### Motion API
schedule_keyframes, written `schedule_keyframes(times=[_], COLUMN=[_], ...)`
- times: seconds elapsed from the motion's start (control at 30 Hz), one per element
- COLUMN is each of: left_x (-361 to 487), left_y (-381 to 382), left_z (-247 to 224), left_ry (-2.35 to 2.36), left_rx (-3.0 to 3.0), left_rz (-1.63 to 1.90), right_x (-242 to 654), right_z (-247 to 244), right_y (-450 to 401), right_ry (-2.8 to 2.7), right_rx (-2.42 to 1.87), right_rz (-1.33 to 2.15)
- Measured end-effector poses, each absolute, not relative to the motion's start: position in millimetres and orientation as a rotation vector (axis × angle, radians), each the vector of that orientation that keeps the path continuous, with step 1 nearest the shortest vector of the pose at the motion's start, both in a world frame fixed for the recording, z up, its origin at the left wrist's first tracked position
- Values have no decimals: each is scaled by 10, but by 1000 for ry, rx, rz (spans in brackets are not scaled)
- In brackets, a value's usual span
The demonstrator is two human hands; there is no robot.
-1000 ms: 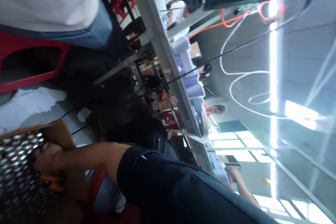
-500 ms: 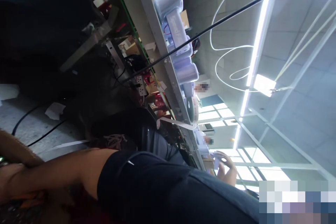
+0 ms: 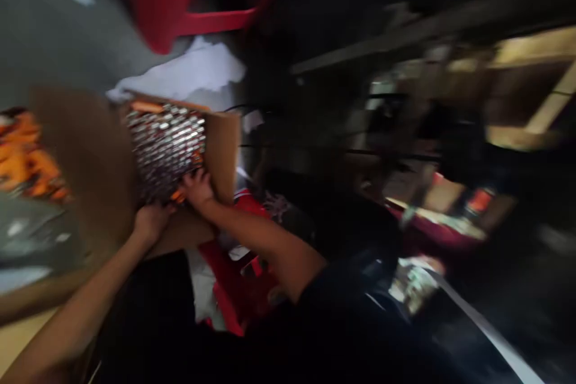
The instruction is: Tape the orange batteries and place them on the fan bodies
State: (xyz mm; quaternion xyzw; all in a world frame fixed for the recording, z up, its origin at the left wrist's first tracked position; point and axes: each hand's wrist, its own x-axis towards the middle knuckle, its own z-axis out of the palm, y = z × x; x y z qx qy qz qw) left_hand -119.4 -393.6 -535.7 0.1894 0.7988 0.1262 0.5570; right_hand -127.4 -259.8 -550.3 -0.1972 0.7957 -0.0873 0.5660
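Note:
Both my hands are at the near side of an open cardboard box [image 3: 222,156]. Inside lie tight rows of shiny silver pieces [image 3: 166,138], with some orange parts among them; blur hides their kind. My left hand [image 3: 153,223] is bent over the near edge, its fingers smeared and partly hidden. To its right, my right hand [image 3: 198,189] reaches in over the pieces with fingers spread. A small orange part [image 3: 177,196] shows between the two hands; whether either one grips it is unclear.
Loose orange parts [image 3: 27,159] lie left of the box, beyond its raised flap [image 3: 85,162]. A red plastic stool or chair [image 3: 166,6] stands past it, near white sheeting [image 3: 193,69]. On the right, blurred cartons [image 3: 443,195] and a pale strip [image 3: 486,324] appear.
The view has swung from the bench, ceiling lights and windows down to the box. My two hands and the rows of silver pieces now show, much blurred.

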Motion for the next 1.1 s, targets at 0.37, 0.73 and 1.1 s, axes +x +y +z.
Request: schedule_keyframes(times=[0.37,0.73,1.1], left_x=[-535,-450,-523], left_y=[-4275,-4252,-4254], left_z=[-5697,-5840,-6083], left_ry=[1827,1838,1749], left_rx=[261,255,297], left_rz=[268,456,471], right_x=[-740,-708,-699], right_z=[-5671,-5902,-5794], right_y=[-2295,-2461,-2439], right_ry=[1908,1865,1712], right_rx=[-656,-621,-675], right_rz=[-19,80,4])
